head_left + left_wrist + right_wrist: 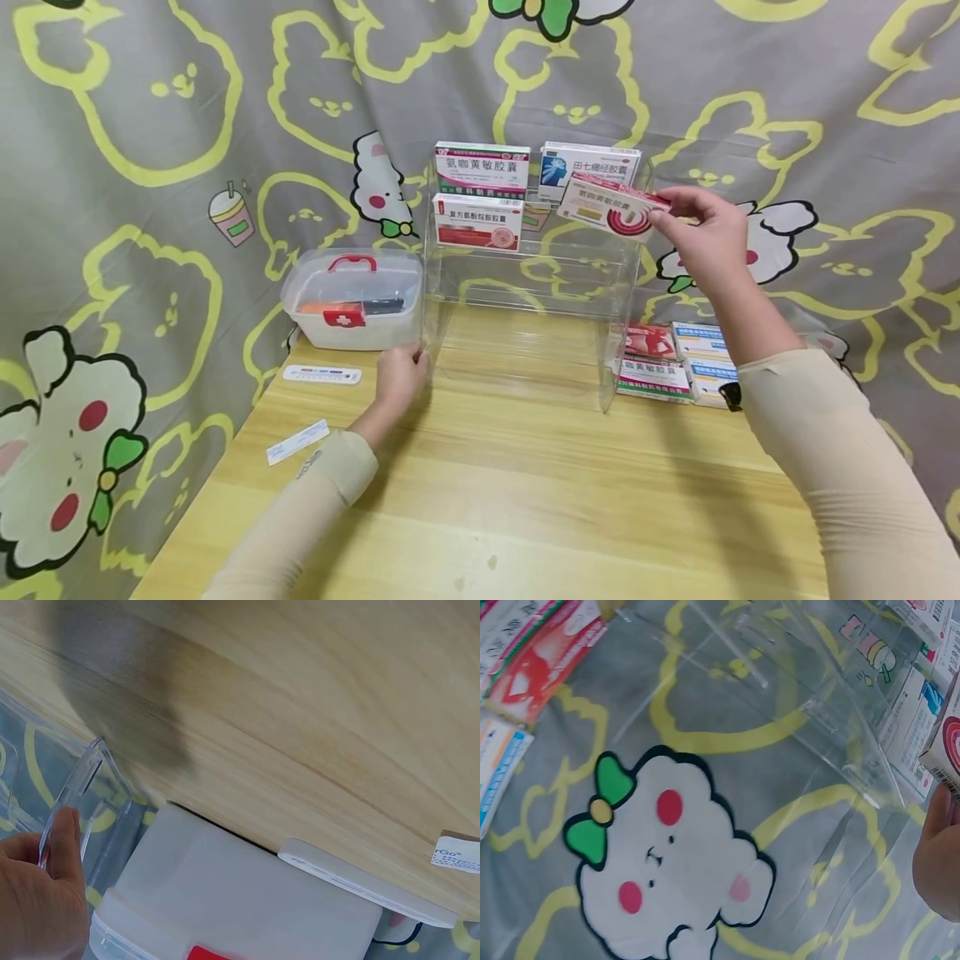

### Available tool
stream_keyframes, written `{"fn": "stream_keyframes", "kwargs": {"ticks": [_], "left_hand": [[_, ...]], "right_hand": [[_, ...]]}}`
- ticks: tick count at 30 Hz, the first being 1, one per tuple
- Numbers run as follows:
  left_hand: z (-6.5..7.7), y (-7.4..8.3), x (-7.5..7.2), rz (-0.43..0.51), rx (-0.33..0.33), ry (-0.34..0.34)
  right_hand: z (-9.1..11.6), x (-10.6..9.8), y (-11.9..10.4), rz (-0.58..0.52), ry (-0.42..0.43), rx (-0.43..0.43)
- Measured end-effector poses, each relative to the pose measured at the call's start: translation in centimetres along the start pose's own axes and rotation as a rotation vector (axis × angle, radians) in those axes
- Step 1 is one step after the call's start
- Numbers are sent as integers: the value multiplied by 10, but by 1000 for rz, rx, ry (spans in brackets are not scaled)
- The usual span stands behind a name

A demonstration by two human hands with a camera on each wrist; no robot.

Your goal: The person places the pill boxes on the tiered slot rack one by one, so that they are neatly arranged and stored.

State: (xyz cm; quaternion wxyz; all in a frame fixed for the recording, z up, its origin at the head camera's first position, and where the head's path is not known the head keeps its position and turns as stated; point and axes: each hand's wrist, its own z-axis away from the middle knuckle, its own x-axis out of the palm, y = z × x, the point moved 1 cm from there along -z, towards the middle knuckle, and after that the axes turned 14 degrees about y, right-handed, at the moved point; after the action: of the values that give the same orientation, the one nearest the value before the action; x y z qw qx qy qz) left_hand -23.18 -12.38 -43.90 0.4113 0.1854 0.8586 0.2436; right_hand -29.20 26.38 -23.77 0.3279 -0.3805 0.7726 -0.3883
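A clear plastic tiered rack (621, 333) stands at the back of the wooden table. My left hand (400, 379) grips its lower left side edge; the left wrist view shows thumb and fingers pinching the clear panel (75, 780). At the rack's upper right, my right hand (708, 233) pinches the right end of a tilted white medicine box (609, 207) with red arcs. It hangs in front of a blue-and-white medicine box (588, 158) on the top tier. To the left sit a pink-and-green medicine box (482, 171) and, lower, a red-and-white one (478, 223).
Left of the rack is a translucent first-aid box (360, 333) with a red handle. A white strip-shaped device (321, 375) and a white paper packet (297, 442) lie before it. Several medicine boxes (652, 379) lie right of the rack. A patterned grey curtain (465, 75) hangs behind.
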Motion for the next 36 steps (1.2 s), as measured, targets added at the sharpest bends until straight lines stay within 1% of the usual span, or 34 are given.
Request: {"fn": "stream_keyframes", "kwargs": {"ticks": [2, 5, 6, 9, 15, 17, 21, 23, 27, 34, 36], "left_hand": [[-1, 2, 1, -2, 6, -3], [-1, 4, 1, 1, -5, -3], [-1, 4, 1, 0, -11, -3], [0, 5, 2, 3, -18, -13], [4, 3, 4, 6, -9, -4], [6, 3, 4, 8, -16, -5], [6, 3, 3, 12, -30, -10], [6, 3, 2, 10, -28, -4], [4, 3, 0, 3, -9, 18], [3, 2, 0, 3, 31, 37], [3, 2, 0, 0, 37, 36]], "right_hand": [[-4, 8, -4, 59, 10, -20], [-8, 20, -8, 198, 20, -84], [-9, 23, -10, 236, 15, -86], [-11, 32, -11, 314, 11, -118], [-14, 43, -9, 375, -22, -155], [-16, 45, -9, 390, -38, -161], [-17, 46, -12, 422, -67, -182], [-18, 46, -13, 439, -79, -209], [-18, 47, -15, 480, -108, -240], [-19, 54, -14, 514, -91, -273], [-19, 55, -14, 537, -104, -272]]}}
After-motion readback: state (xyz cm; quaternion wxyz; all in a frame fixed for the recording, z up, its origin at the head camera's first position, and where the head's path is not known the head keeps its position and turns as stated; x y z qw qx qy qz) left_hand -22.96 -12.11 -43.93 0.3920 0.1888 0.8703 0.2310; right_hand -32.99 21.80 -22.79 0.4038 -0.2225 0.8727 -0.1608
